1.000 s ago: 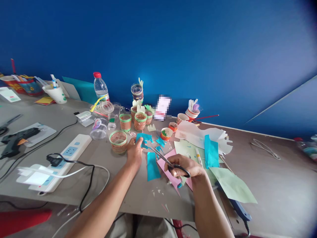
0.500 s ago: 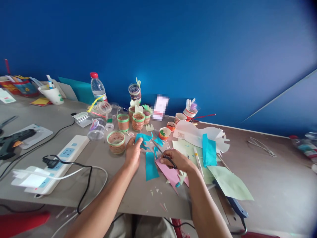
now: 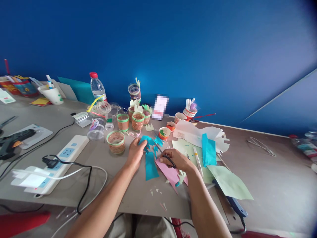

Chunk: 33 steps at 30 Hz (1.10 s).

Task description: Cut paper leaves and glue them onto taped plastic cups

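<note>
My left hand (image 3: pixel 136 150) pinches a small cut piece of blue paper (image 3: pixel 146 142) above the table. In my right hand (image 3: pixel 177 160) is a pair of scissors (image 3: pixel 161 151), its blades pointing up and left toward that paper's right edge. Whether the blades touch the paper is hard to make out. Beneath my hands lie a blue paper strip (image 3: pixel 151 168) and a pink paper sheet (image 3: pixel 167 172). A brown cup with green rims (image 3: pixel 116 142) stands just left of my left hand. Paper scraps (image 3: pixel 156 190) are scattered nearer the table's front edge.
Several decorated cups (image 3: pixel 138 121) and a water bottle (image 3: pixel 97 87) stand behind. A power strip (image 3: pixel 59 165) with cables and a glue gun (image 3: pixel 15 140) lie left. To the right are a marker (image 3: pixel 198 162), green paper (image 3: pixel 230 181) and a blue-handled tool (image 3: pixel 236 206).
My left hand has shifted slightly right with the blue paper, turning it toward the scissors. My right hand stays nearly in place on the scissors.
</note>
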Motion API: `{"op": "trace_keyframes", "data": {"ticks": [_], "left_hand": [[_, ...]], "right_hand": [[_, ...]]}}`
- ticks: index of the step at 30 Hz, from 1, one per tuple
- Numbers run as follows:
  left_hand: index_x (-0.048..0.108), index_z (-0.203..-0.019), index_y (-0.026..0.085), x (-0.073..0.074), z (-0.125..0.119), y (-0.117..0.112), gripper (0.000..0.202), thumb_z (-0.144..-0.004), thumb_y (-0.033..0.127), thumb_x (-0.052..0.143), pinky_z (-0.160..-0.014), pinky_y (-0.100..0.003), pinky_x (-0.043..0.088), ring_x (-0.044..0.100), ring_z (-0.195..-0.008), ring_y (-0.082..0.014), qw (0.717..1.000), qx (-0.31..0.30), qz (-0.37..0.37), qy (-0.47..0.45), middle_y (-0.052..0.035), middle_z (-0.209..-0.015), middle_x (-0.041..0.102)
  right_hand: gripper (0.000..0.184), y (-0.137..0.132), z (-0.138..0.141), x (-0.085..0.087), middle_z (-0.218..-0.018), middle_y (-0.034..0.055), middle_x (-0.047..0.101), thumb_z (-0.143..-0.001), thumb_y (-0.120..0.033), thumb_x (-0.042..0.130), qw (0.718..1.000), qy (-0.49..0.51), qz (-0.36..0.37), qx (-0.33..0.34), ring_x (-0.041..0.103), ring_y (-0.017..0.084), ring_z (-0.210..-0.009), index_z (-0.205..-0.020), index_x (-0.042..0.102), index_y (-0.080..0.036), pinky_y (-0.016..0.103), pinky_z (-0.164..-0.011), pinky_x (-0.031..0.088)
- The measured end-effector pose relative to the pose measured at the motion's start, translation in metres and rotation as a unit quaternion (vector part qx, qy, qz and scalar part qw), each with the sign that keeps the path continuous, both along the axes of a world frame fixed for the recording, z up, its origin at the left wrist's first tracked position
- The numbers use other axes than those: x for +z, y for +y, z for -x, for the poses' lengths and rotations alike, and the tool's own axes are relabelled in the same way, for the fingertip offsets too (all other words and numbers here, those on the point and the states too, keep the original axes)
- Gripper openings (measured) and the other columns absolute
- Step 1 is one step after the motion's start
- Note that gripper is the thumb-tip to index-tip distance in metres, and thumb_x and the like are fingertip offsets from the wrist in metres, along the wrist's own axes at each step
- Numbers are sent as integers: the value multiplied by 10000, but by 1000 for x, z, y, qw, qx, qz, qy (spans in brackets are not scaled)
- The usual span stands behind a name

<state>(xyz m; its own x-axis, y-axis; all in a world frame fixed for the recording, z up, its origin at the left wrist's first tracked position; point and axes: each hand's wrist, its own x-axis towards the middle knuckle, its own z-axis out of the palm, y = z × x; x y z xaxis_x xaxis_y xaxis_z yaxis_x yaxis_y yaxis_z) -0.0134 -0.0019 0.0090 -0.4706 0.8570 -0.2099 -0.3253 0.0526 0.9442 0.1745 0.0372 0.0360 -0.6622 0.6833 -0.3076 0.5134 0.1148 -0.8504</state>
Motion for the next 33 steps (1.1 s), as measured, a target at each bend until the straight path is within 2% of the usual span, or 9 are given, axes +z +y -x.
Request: {"op": "trace_keyframes", "data": {"ticks": [4,13,22,33], "left_hand": [[595,-736,178,3,0,0,238,-630,361,704,-478,-203,385,518,-512,-93,1000,-12,11,-9,39,-598,583],[606,-731,177,-3,4,1,238,-625,359,715,-513,-230,426,534,-543,-117,998,-64,-1,-12,26,-613,597],[627,-729,174,-2,6,1,213,-631,340,718,-523,-229,416,540,-548,-117,998,-63,0,-9,13,-625,618],[658,-782,184,-7,6,4,286,-611,393,753,-583,-260,446,569,-595,-148,998,-44,-25,-32,10,-678,653]], "right_hand": [[262,0,-1,1,-533,-25,545,-791,-423,645,1000,-9,-7,8,465,89,-483,-794,647,-161,197,-450,354],[295,0,1,3,-521,-28,536,-774,-457,663,1000,-18,-4,11,466,94,-483,-789,649,-162,204,-456,353],[318,-1,1,-1,-503,-45,499,-759,-484,674,1000,-8,2,8,438,88,-467,-756,635,-168,210,-447,323],[292,-4,4,6,-482,-50,482,-720,-448,708,1000,-12,10,1,416,86,-451,-741,640,-165,217,-434,314]]}}
